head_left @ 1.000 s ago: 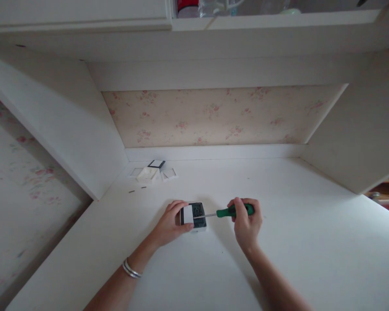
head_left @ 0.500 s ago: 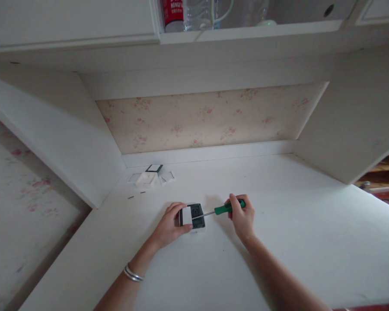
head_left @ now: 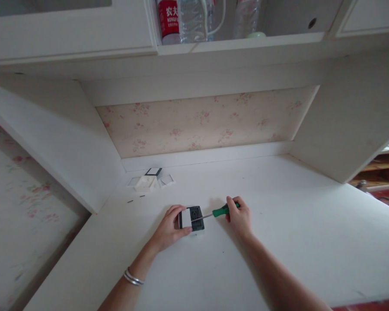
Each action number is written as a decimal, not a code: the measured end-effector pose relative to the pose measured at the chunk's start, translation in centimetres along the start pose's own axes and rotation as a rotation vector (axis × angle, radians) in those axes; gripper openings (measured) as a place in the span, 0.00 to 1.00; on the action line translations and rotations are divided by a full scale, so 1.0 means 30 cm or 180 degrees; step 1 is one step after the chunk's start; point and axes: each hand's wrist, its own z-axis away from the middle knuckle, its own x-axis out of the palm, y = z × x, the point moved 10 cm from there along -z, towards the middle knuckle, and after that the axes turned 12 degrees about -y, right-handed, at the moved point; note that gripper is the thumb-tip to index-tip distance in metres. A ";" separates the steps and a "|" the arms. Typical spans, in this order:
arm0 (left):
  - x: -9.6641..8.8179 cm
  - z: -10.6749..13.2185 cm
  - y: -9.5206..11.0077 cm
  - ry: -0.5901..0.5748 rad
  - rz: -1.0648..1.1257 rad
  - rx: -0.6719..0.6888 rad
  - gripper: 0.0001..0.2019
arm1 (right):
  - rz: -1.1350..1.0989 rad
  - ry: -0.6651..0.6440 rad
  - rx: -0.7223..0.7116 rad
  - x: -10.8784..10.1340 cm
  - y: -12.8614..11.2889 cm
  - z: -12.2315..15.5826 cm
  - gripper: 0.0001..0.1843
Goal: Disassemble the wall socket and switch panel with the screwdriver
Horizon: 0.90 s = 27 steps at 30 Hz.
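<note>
A small square wall-switch module (head_left: 192,218), dark grey with a white key on its left half, lies on the white desk (head_left: 278,242). My left hand (head_left: 169,229) grips its left side, fingers curled over the top and thumb at the front. My right hand (head_left: 238,217) is closed round the green handle of a screwdriver (head_left: 218,212). The metal shaft points left and its tip rests on the module's dark part.
Several white switch parts and a dark-framed piece (head_left: 151,179) lie at the desk's back left corner, with two small dark screws (head_left: 136,198) in front of them. Bottles (head_left: 188,19) stand on the shelf above. White side panels close in left and right.
The view has tilted up, showing more of the upper shelf. Both hands stay on the module and screwdriver; my right hand has closed in a little toward the module.
</note>
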 end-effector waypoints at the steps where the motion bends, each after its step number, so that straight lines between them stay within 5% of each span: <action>1: 0.000 0.000 -0.001 0.0009 -0.0006 0.0002 0.28 | 0.0007 -0.0041 0.0010 0.006 0.002 -0.001 0.21; 12: -0.005 0.007 -0.003 0.0113 0.0319 0.0022 0.28 | -0.0882 0.0092 0.0116 -0.007 0.046 -0.041 0.19; 18: -0.093 -0.013 -0.095 0.0591 0.0506 -0.0364 0.29 | -0.1237 0.0104 0.0251 -0.006 0.057 -0.041 0.17; 23: -0.190 -0.064 -0.203 0.0955 -0.0312 -0.0664 0.30 | -0.1283 0.0001 0.0298 0.005 0.055 -0.037 0.17; 27: -0.246 -0.167 -0.185 0.0885 -0.1415 -0.0560 0.27 | -0.1333 -0.0022 0.0323 0.011 0.059 -0.042 0.18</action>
